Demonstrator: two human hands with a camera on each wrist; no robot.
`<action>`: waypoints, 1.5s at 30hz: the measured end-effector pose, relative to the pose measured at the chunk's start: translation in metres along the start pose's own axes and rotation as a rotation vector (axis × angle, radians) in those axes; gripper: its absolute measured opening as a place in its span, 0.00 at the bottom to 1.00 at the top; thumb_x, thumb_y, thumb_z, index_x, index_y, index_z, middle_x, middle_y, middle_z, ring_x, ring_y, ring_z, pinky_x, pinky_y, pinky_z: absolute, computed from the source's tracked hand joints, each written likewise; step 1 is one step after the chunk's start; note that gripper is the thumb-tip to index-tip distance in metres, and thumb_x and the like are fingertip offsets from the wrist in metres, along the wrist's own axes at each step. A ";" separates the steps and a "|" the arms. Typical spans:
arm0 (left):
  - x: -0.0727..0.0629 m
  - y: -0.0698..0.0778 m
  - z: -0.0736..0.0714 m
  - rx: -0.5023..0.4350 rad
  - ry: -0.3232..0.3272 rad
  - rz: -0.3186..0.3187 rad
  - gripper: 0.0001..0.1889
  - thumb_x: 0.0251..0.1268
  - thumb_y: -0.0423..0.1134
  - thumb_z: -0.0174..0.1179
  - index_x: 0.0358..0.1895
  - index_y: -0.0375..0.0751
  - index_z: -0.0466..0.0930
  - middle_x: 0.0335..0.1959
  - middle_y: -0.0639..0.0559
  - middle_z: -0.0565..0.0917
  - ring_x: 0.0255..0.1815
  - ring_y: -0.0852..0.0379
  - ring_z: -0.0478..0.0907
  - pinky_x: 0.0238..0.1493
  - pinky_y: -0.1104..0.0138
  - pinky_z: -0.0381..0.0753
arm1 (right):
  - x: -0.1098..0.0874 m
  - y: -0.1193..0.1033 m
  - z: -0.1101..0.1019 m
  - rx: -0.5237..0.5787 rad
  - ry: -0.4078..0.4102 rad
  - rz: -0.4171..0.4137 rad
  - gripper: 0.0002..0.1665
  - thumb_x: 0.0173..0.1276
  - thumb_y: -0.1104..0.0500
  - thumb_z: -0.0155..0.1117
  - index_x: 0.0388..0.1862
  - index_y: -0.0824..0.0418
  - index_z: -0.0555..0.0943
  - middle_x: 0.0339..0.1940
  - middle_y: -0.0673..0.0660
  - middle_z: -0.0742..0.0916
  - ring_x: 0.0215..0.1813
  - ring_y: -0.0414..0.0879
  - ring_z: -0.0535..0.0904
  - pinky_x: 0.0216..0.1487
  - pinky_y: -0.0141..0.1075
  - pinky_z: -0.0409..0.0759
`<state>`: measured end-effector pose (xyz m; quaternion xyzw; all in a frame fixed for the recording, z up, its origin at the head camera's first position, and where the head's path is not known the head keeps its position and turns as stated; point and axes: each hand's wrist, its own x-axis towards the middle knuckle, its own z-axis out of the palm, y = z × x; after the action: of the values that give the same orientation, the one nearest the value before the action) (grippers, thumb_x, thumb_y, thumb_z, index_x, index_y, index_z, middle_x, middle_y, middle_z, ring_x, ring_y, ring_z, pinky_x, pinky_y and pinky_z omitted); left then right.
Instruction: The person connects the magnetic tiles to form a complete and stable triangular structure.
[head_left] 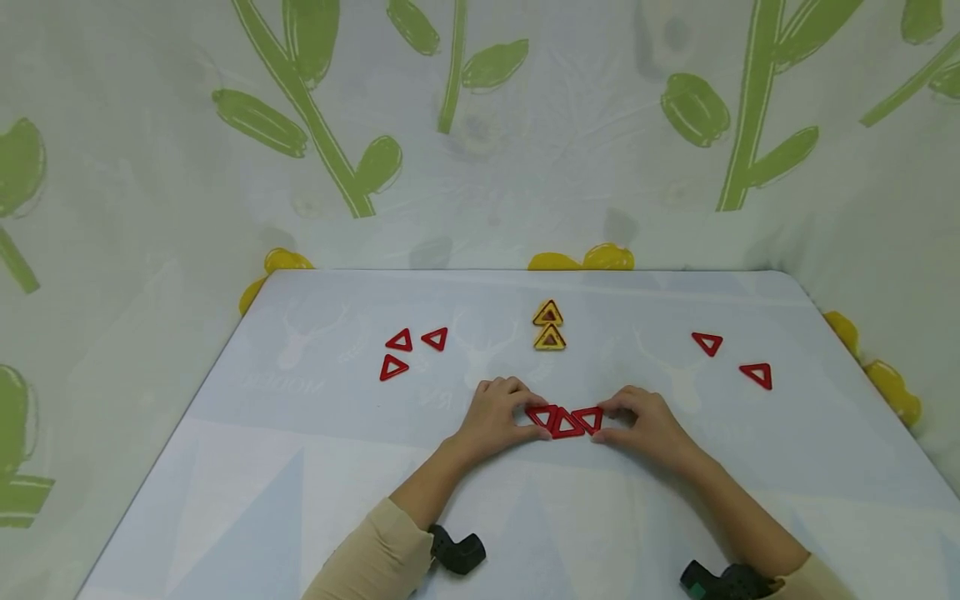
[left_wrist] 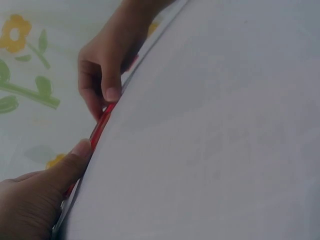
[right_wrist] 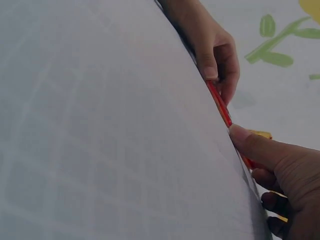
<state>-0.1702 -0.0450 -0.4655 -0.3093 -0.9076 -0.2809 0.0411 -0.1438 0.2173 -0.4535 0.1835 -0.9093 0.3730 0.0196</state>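
Three red open-centred triangle tiles lie edge to edge in a row on the table in the head view. My left hand point(head_left: 495, 421) pinches the left red triangle point(head_left: 543, 408) between thumb and fingers. At the other end my right hand point(head_left: 651, 427) pinches the right red triangle point(head_left: 599, 419). The middle red triangle point(head_left: 568, 434) sits between them, touching its neighbours. Both wrist views see the row edge-on, as a thin red strip point(left_wrist: 102, 122) with a thumb at each end; much of it is hidden by the fingers.
Two yellow triangles with dark centres, an upper one point(head_left: 548, 305) and a lower one point(head_left: 550, 347), stand point to base behind the row. Several loose red triangles lie around: one group point(head_left: 393, 358) at left, a pair point(head_left: 707, 337) at right. The white table point(head_left: 247, 500) meets a leaf-patterned cloth.
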 end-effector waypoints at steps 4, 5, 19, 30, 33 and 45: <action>0.000 0.001 0.001 0.015 -0.007 0.000 0.22 0.48 0.57 0.69 0.47 0.55 0.84 0.39 0.58 0.77 0.42 0.60 0.71 0.48 0.62 0.66 | 0.001 -0.001 0.002 -0.001 0.013 -0.011 0.22 0.45 0.59 0.79 0.42 0.61 0.85 0.33 0.47 0.83 0.36 0.37 0.74 0.36 0.29 0.77; 0.000 0.001 0.001 0.022 -0.009 -0.001 0.22 0.48 0.58 0.69 0.47 0.55 0.84 0.39 0.58 0.77 0.42 0.60 0.71 0.48 0.62 0.66 | 0.001 -0.001 0.003 -0.001 0.013 -0.009 0.22 0.46 0.59 0.79 0.42 0.61 0.85 0.34 0.47 0.83 0.36 0.37 0.74 0.36 0.29 0.77; 0.001 0.002 0.001 0.007 -0.038 -0.024 0.21 0.50 0.56 0.69 0.48 0.55 0.84 0.40 0.57 0.77 0.43 0.60 0.71 0.51 0.60 0.66 | 0.009 -0.004 0.006 -0.027 -0.002 0.037 0.21 0.48 0.60 0.78 0.43 0.61 0.84 0.35 0.49 0.84 0.37 0.40 0.75 0.36 0.29 0.77; 0.002 0.003 -0.001 -0.008 -0.031 -0.024 0.22 0.48 0.56 0.70 0.47 0.54 0.84 0.40 0.56 0.77 0.43 0.59 0.72 0.50 0.60 0.66 | 0.008 -0.002 0.004 -0.042 0.007 0.033 0.22 0.49 0.58 0.77 0.45 0.60 0.84 0.37 0.49 0.83 0.38 0.40 0.74 0.38 0.29 0.76; 0.002 0.002 -0.001 -0.008 -0.032 -0.022 0.22 0.47 0.56 0.70 0.47 0.54 0.84 0.40 0.57 0.77 0.43 0.59 0.72 0.51 0.60 0.66 | 0.006 0.000 0.002 -0.056 0.045 0.024 0.23 0.48 0.58 0.78 0.45 0.59 0.84 0.37 0.48 0.83 0.39 0.40 0.74 0.39 0.29 0.76; 0.000 0.000 0.000 -0.034 -0.024 -0.007 0.23 0.48 0.55 0.70 0.50 0.54 0.84 0.40 0.57 0.76 0.42 0.60 0.71 0.51 0.60 0.65 | -0.002 0.013 -0.026 -0.099 0.174 0.037 0.23 0.47 0.62 0.78 0.45 0.63 0.84 0.35 0.52 0.82 0.35 0.39 0.69 0.33 0.23 0.71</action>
<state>-0.1704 -0.0455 -0.4653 -0.3101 -0.9042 -0.2928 0.0240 -0.1486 0.2441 -0.4437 0.1325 -0.9247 0.3425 0.1005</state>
